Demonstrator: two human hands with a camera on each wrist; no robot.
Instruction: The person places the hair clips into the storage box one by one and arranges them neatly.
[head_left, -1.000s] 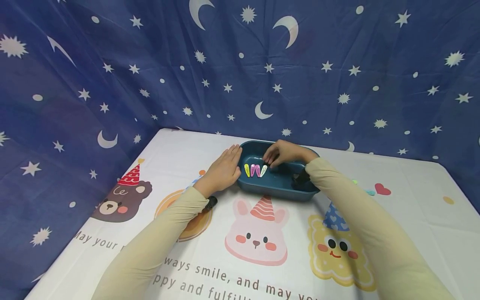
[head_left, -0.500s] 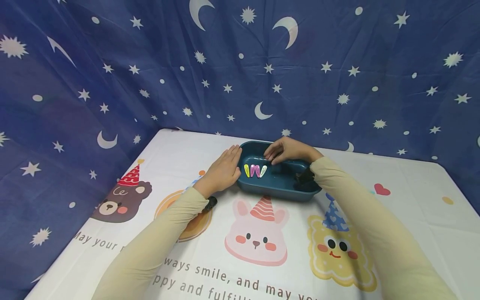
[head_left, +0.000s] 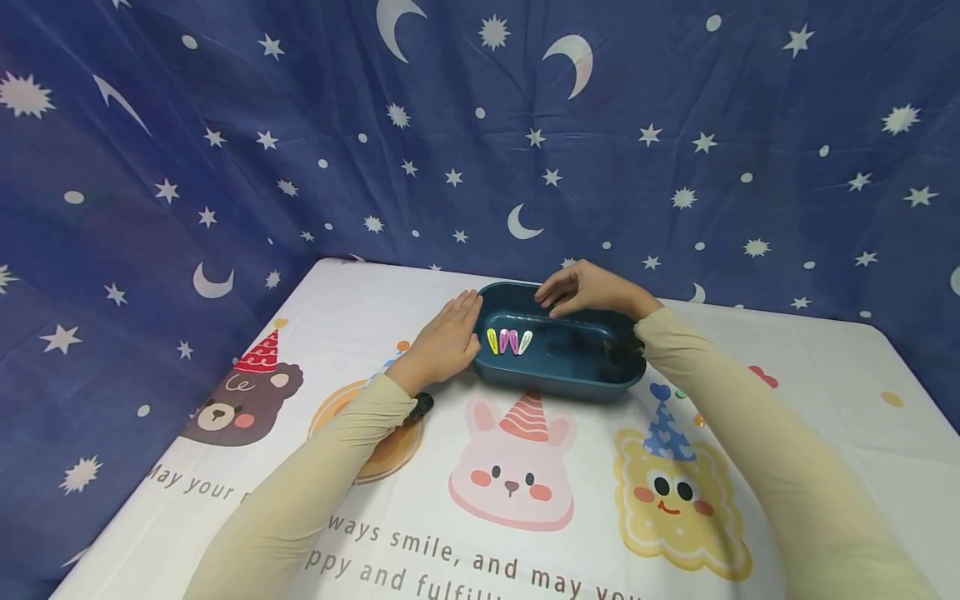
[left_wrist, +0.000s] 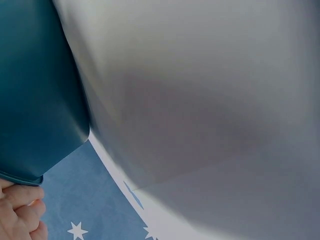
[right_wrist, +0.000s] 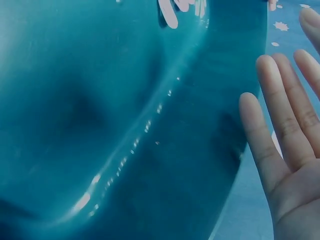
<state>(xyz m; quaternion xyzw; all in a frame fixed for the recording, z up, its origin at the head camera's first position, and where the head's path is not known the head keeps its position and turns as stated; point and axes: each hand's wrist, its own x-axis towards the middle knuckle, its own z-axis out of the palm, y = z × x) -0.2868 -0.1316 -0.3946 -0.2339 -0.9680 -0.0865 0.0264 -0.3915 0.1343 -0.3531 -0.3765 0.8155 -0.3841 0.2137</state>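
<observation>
A dark teal plastic tub (head_left: 555, 385) stands at the back of the table. Inside, near its left end, several snap hair clips lie in a row: a yellow clip (head_left: 492, 341), two pink clips (head_left: 504, 341) and a whitish clip (head_left: 525, 342). My left hand (head_left: 444, 342) rests against the tub's left rim with its fingers extended; the left wrist view catches some fingers (left_wrist: 22, 210) at the rim. Over the far rim hovers my right hand (head_left: 588, 287), holding nothing. Its fingers (right_wrist: 285, 120) are spread and relaxed in the right wrist view.
Small green (head_left: 680, 393) and orange (head_left: 699, 421) bits show beside the right sleeve, which covers part of the table. A white cloth (head_left: 600, 500) with cartoon prints covers the tabletop. Behind it hangs a blue star-patterned curtain (head_left: 450, 125).
My right hand has risen from the tub's inside, near the whitish clip, and drawn back and rightward to the far rim. The left hand and the row of clips stay put.
</observation>
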